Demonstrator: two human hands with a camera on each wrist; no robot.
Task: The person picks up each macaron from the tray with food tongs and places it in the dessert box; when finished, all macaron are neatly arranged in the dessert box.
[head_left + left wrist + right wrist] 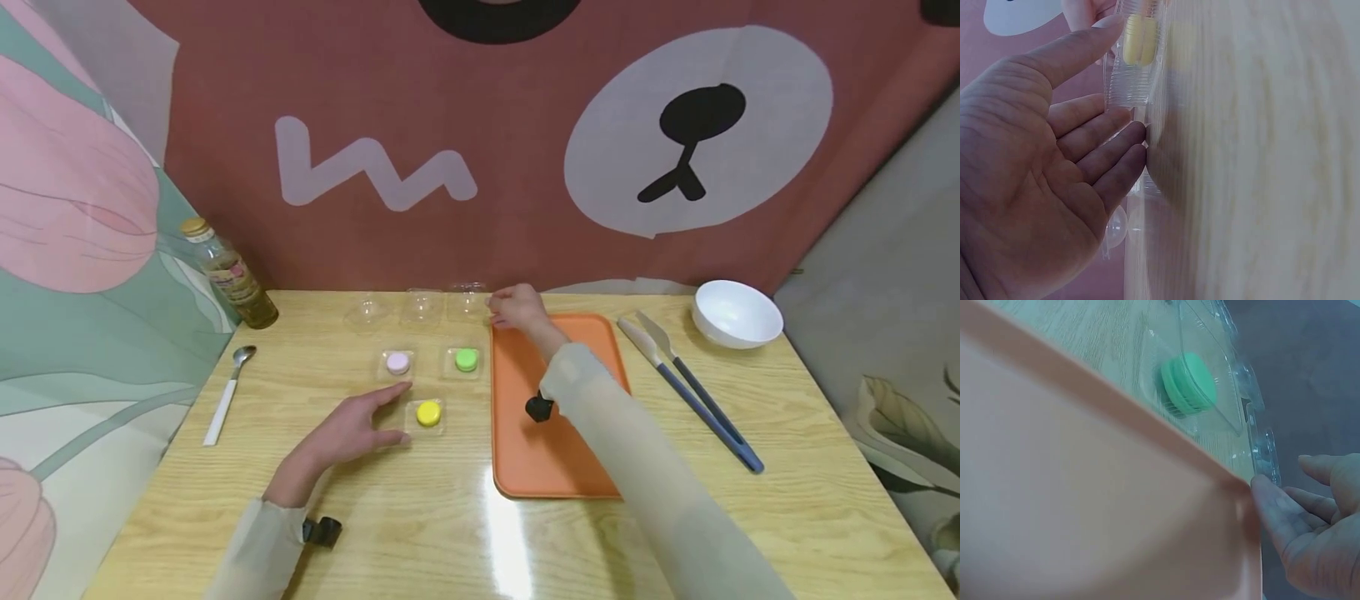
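My left hand (348, 429) has its fingers spread beside a yellow macaron (428, 413) in a clear plastic holder (437, 429). In the left wrist view, that hand's palm (1029, 181) faces the camera, fingertips close to the tabletop. My right hand (517, 307) reaches over the orange tray (558, 467) to its far left corner. Its fingertips are right at a clear plastic cover (468, 302); in the right wrist view the fingers (1279, 509) extend loosely, with the thumb apart. A green macaron (467, 360) and a pale purple macaron (397, 362) sit in similar clear holders.
Two more clear covers, a middle one (422, 308) and a left one (367, 311), lie along the back edge. A spoon (228, 396) and a bottle (236, 279) are at left. Right of the tray are two long-handled utensils (697, 400) and a white bowl (737, 315).
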